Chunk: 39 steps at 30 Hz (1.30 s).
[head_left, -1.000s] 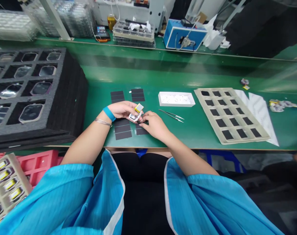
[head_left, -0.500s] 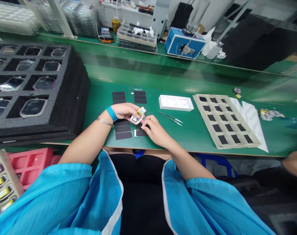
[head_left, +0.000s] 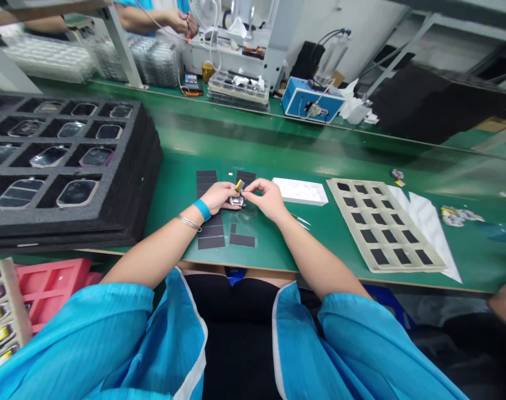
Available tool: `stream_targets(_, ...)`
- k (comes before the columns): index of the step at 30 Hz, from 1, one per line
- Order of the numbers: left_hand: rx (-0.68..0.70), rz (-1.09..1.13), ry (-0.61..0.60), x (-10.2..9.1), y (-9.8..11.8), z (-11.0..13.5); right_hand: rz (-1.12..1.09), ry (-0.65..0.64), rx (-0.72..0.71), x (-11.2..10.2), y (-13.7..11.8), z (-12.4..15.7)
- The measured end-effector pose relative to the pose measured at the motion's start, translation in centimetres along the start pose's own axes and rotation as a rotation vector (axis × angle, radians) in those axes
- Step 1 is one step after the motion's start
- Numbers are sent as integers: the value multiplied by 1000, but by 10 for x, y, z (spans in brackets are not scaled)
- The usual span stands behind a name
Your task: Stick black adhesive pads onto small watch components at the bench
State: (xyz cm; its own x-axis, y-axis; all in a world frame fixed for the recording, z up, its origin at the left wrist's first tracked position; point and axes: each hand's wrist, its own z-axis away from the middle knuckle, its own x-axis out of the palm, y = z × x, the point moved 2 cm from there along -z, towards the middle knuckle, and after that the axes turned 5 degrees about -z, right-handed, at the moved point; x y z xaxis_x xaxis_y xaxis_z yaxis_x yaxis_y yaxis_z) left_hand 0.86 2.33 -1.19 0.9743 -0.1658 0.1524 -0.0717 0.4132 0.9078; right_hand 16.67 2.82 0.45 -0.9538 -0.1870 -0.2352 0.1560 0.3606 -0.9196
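In the head view, my left hand [head_left: 219, 195], with a blue wristband and bracelets at the wrist, holds a small white electronic device [head_left: 236, 201]. A yellow-and-silver battery-like piece [head_left: 240, 185] stands up at its upper side. My right hand [head_left: 266, 195] is closed in a pinch right beside the device; whatever is between its fingertips is too small to make out. Beneath the hands lie clear sheets with black rectangular strips [head_left: 211, 242], partly hidden by the left hand and wrist. Tweezers [head_left: 301, 220] lie on the green table, partly behind my right forearm.
A white box [head_left: 300, 191] with small pieces stands right of my hands. Farther right is a beige tray [head_left: 386, 225] with black rectangles. Stacked black foam trays [head_left: 123, 161] rise at the left. A blue machine [head_left: 311, 101] is at the back; another person's hands [head_left: 184, 23] show beyond.
My right hand has moved up from beside the lower black strips to the yellow piece on the device. The view has tilted up, bringing another person's hands into sight at the back.
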Motion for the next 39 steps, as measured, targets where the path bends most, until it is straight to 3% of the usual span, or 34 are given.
stream_targets(5, 9, 5, 7, 1, 1, 2, -1, 13, -17, 10, 18, 12)
stream_targets(23, -13, -66, 12, 3, 3, 4, -12, -57, -2, 10, 17, 14)
stream_targets(30, 1, -31, 7, 1, 0, 1, 258, -81, -78, 15, 7, 18)
stream_targets(34, 4, -11, 23, 1, 2, 4, 478, 36, -137, 11, 4, 17)
stream_targets(36, 2, -23, 12, 3, 3, 6, 415, 90, -98, 6, 10, 14)
stream_targets(39, -1, -56, -16, 7, 4, 9, 144, 53, 8, 2, 19, 10)
